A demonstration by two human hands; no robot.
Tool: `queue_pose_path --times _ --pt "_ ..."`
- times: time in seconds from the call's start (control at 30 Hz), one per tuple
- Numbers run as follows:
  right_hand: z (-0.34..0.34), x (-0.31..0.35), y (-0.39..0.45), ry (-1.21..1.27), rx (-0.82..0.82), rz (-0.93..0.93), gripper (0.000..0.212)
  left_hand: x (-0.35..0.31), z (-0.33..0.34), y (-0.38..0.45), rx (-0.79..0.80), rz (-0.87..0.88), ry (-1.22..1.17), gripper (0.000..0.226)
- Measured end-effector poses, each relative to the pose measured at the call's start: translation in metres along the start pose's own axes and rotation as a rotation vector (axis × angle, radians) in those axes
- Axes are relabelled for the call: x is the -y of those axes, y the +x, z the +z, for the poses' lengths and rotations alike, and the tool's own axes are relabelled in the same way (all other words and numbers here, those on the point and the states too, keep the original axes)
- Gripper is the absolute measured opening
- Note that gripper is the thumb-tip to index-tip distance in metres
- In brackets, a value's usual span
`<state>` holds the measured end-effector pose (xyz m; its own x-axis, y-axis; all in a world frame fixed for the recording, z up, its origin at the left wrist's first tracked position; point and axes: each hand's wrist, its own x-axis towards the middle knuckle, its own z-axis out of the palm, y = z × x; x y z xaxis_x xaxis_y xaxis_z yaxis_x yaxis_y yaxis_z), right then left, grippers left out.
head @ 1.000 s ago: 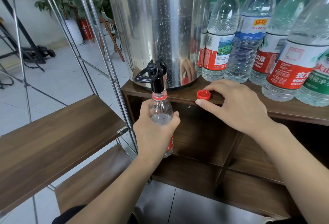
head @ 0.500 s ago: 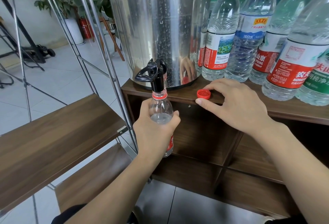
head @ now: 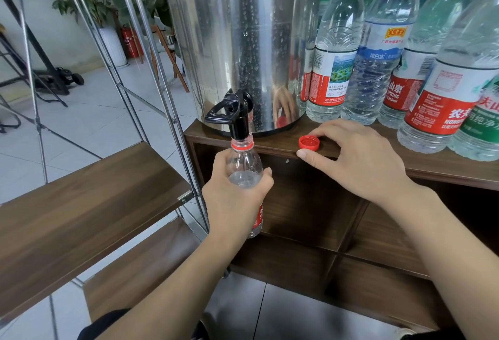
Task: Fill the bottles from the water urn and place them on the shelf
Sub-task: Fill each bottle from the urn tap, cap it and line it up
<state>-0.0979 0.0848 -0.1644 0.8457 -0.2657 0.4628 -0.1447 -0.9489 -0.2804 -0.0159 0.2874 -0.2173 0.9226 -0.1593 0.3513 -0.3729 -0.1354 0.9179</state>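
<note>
- Almost nothing is seen to have moved since the earlier frames: the bottle (head: 244, 167) is kept under the tap and both hands are held where they were.
- At the centre of the frame, the left hand (head: 235, 199) is wrapped around the bottle, whose open mouth is set right under the black spout (head: 239, 121) of the water urn (head: 237, 29).
- Water is seen high in the bottle, near the shoulder; whether water is flowing cannot be told, as the spout hides the neck.
- Right of centre, the right hand (head: 359, 161) is laid on the cabinet top (head: 445, 167), fingers loosely spread, nothing gripped; the red cap (head: 309, 142) lies between thumb and forefinger, apparently just touched.
- Filled bottles (head: 388, 51) are stood at upper right, beside the urn.
- The wooden shelf (head: 81, 204) is seen at left.
</note>
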Motion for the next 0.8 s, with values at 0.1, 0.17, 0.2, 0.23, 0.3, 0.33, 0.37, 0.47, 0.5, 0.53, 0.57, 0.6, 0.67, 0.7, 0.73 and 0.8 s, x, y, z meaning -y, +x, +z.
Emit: queue_pose_path --times 0.1,0.17,0.2,0.23,0.3,0.33,0.37,0.47,0.5,0.53,0.57,0.6,0.67,0.7,0.73,0.8 --pt "-0.0004 -0.0002 0.0005 -0.001 -0.003 -0.001 0.047 -0.0006 0.0001 0.0002 -0.002 0.003 0.006 0.047" --pt "-0.0006 -0.0001 0.0009 -0.005 0.001 -0.002 0.047 -0.0013 0.0001 -0.0001 0.002 0.008 0.005 0.046" --pt "-0.0006 0.0001 0.0009 -0.005 0.001 -0.002 0.048 -0.0013 0.0001 -0.0002 0.002 0.01 0.003 0.046" --pt "-0.0006 0.0002 0.001 -0.006 0.002 -0.002 0.048 -0.0014 0.0001 -0.0003 0.003 0.012 0.0 0.046" --pt "-0.0005 0.0006 0.0008 -0.004 0.004 -0.001 0.048 -0.0014 -0.0001 -0.0003 0.001 0.012 0.001 0.046" --pt "-0.0007 0.0007 0.0008 -0.003 0.005 0.0 0.048 -0.0014 -0.0001 -0.0005 0.0 0.011 0.0 0.046" --pt "-0.0009 0.0006 0.0009 -0.004 0.006 -0.001 0.048 -0.0015 0.0 -0.0006 -0.001 0.01 -0.002 0.046" --pt "-0.0017 0.0002 0.0009 -0.007 0.008 0.0 0.048 -0.0012 0.0002 -0.001 0.0 0.01 0.001 0.047" --pt "-0.0017 0.0003 0.0009 -0.007 0.009 0.0 0.048 -0.0012 0.0002 -0.0011 0.002 0.008 0.0 0.048" --pt "-0.0017 0.0003 0.001 -0.008 0.01 -0.001 0.048 -0.0009 0.0003 -0.001 0.002 0.007 0.0 0.048" --pt "-0.0017 0.0004 0.001 -0.009 0.01 -0.002 0.049 -0.0005 0.0003 -0.0008 0.003 0.007 0.001 0.048" --pt "-0.0017 0.0005 0.0009 -0.01 0.01 -0.003 0.049 -0.0002 0.0004 -0.0007 0.004 0.007 0.005 0.049" --pt "-0.0016 0.0005 0.0008 -0.008 0.008 -0.002 0.049 0.0 0.0003 -0.0003 0.006 0.007 0.013 0.05" --pt "-0.0014 0.0004 0.0008 -0.005 0.006 -0.001 0.049 0.0 0.0003 -0.0003 0.007 0.009 0.014 0.05" --pt "-0.0013 0.0005 0.0008 -0.003 0.004 0.0 0.049 -0.0001 0.0002 -0.0003 0.008 0.012 0.014 0.05" --pt "-0.0013 0.0005 0.001 -0.004 0.006 0.001 0.049 -0.0002 0.0 -0.0004 0.007 0.014 0.014 0.05"
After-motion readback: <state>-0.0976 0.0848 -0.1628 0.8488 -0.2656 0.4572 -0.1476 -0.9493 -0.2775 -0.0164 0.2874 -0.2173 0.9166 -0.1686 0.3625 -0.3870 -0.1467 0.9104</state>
